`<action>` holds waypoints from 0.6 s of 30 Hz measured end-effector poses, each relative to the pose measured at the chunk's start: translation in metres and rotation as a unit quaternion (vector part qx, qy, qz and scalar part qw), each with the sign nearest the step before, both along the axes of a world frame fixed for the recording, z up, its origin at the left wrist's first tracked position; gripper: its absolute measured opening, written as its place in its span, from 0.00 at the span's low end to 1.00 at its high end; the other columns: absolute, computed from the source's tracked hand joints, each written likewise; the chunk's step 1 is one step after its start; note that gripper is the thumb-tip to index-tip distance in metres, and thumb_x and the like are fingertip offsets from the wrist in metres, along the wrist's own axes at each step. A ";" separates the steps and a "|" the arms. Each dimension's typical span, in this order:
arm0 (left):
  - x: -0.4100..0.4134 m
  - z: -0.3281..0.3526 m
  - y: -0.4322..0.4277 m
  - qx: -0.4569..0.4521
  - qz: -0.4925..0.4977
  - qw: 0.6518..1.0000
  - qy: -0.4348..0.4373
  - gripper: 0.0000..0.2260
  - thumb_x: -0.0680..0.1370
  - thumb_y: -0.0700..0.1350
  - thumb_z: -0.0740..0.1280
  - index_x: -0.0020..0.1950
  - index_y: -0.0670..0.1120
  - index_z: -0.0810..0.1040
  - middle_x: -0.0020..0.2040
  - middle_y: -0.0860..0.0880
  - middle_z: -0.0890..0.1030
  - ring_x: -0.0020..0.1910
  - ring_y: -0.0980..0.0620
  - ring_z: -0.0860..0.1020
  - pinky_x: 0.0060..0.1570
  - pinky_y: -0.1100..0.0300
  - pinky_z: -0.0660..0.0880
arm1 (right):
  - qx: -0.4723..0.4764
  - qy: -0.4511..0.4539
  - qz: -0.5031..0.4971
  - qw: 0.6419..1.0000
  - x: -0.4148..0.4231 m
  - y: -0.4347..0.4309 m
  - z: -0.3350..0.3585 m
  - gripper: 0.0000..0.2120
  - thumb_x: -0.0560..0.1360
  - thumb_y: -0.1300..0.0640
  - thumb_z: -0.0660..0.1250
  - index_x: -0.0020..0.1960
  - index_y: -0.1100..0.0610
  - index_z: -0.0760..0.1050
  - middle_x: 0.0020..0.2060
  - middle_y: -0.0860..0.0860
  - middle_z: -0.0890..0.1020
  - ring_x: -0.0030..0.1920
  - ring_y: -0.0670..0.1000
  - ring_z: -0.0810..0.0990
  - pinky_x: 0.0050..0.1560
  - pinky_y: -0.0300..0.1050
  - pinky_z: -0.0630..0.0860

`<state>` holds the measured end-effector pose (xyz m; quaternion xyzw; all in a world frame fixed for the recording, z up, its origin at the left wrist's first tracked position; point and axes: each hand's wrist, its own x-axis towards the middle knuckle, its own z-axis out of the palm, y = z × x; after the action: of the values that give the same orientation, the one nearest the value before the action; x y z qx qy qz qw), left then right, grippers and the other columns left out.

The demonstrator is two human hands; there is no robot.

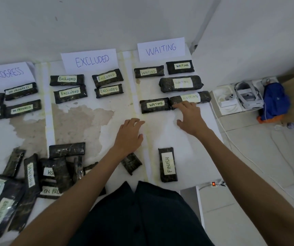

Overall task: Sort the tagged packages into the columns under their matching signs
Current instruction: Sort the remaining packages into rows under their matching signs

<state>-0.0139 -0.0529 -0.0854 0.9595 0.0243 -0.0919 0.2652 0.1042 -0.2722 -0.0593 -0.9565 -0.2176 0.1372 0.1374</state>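
Note:
Three paper signs stand at the back of the white table: ON PROGRESS [7, 72], EXCLUDED [91, 60] and WAITING [161, 48]. Black wrapped packages with pale tags lie in columns under them. My right hand [189, 117] reaches into the WAITING column with straight fingers touching the front edge of a WAITING package [191, 99]. My left hand [129, 134] rests flat and open on the table, holding nothing. A FINISH package [167, 165] lies alone near the front edge. A small untagged-side package [131, 163] lies under my left wrist. A heap of unsorted packages [27, 178] sits at the front left.
Pale tape strips [137, 96] divide the table into columns. Right of the table, on the tiled floor, are white boxes with headsets [245, 96], a blue bag [274, 101], white cables and a power strip with a red light [213, 184].

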 end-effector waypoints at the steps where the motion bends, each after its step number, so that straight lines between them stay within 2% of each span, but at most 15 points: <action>1: -0.009 0.000 -0.003 -0.002 0.000 1.000 0.009 0.22 0.75 0.42 0.63 0.70 0.46 0.67 0.69 0.45 0.69 0.68 0.44 0.65 0.64 0.49 0.64 | 0.009 0.018 -0.006 1.000 -0.011 0.000 0.000 0.26 0.70 0.61 0.69 0.67 0.54 0.70 0.64 0.55 0.71 0.63 0.59 0.67 0.61 0.52 0.62; 6: -0.049 -0.003 -0.013 -0.002 -0.004 0.999 0.049 0.23 0.75 0.41 0.63 0.71 0.46 0.66 0.72 0.44 0.66 0.72 0.44 0.60 0.69 0.50 0.58 | 0.070 0.109 -0.016 0.991 -0.062 -0.004 -0.009 0.23 0.70 0.61 0.69 0.65 0.53 0.72 0.63 0.53 0.72 0.62 0.57 0.69 0.64 0.51 0.66; 9: -0.062 -0.007 -0.013 0.009 -0.014 0.998 0.056 0.23 0.75 0.41 0.62 0.71 0.45 0.66 0.73 0.42 0.63 0.73 0.42 0.58 0.71 0.50 0.54 | 0.037 0.200 0.032 0.979 -0.081 -0.007 -0.011 0.30 0.68 0.55 0.74 0.67 0.51 0.69 0.66 0.51 0.70 0.65 0.55 0.67 0.66 0.50 0.66; 13: -0.063 -0.008 -0.011 0.022 -0.033 0.997 0.067 0.24 0.75 0.41 0.62 0.72 0.45 0.64 0.75 0.42 0.60 0.74 0.42 0.55 0.72 0.50 0.49 | -0.065 0.160 0.099 0.980 -0.098 -0.003 -0.013 0.41 0.61 0.47 0.78 0.70 0.50 0.65 0.67 0.51 0.66 0.65 0.54 0.65 0.64 0.51 0.64; 16: -0.061 -0.003 -0.011 0.019 -0.029 0.997 0.066 0.24 0.75 0.42 0.62 0.72 0.46 0.64 0.74 0.42 0.61 0.74 0.41 0.54 0.72 0.49 0.50 | -0.082 0.174 0.076 0.978 -0.102 0.002 -0.012 0.43 0.62 0.49 0.78 0.72 0.52 0.63 0.66 0.52 0.68 0.65 0.56 0.65 0.65 0.51 0.64; 18: -0.060 0.001 -0.013 0.005 -0.026 0.998 0.059 0.24 0.75 0.42 0.63 0.71 0.46 0.66 0.73 0.43 0.62 0.73 0.41 0.55 0.71 0.48 0.52 | -0.081 0.206 0.059 0.973 -0.100 0.004 -0.010 0.39 0.63 0.50 0.79 0.69 0.54 0.65 0.63 0.53 0.70 0.63 0.55 0.67 0.63 0.50 0.67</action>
<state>-0.0739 -0.0658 -0.0844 0.9540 0.0149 -0.1549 0.2563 0.0042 -0.2683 -0.0696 -0.9011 -0.2288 0.3565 0.0930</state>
